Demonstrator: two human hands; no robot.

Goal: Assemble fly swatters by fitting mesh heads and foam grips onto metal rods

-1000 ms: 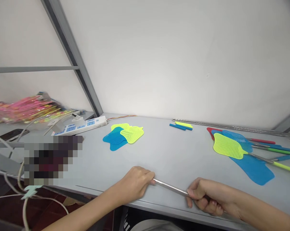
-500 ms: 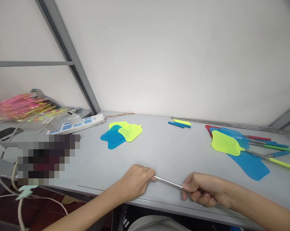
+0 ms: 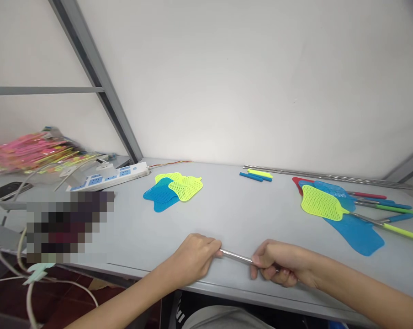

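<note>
A thin shiny metal rod [image 3: 236,256] spans the gap between my two hands, just above the table's front edge. My left hand [image 3: 197,258] is closed around its left end, the fist resting at the table. Around the rod's right part my right hand [image 3: 275,262] is closed, thumb and fingers pinching it; the far right end is hidden in the palm. Ahead to the left lie loose fly swatter heads, a blue one [image 3: 162,194] and a yellow-green one [image 3: 186,189]. To the right rests a pile of fly swatters with handles, a yellow-green swatter [image 3: 321,203] on top.
Short blue and yellow tubes [image 3: 259,174] and long metal rods [image 3: 330,177] lie along the wall. A white power strip [image 3: 138,171] with plugged cables sits at left, near a blurred-out patch. Pink and yellow bagged items [image 3: 31,151] and a phone [image 3: 7,191] lie farther left.
My right hand has slid slightly left and up along the metal rod, so less of the rod shows between my hands. My left hand stays in place.
</note>
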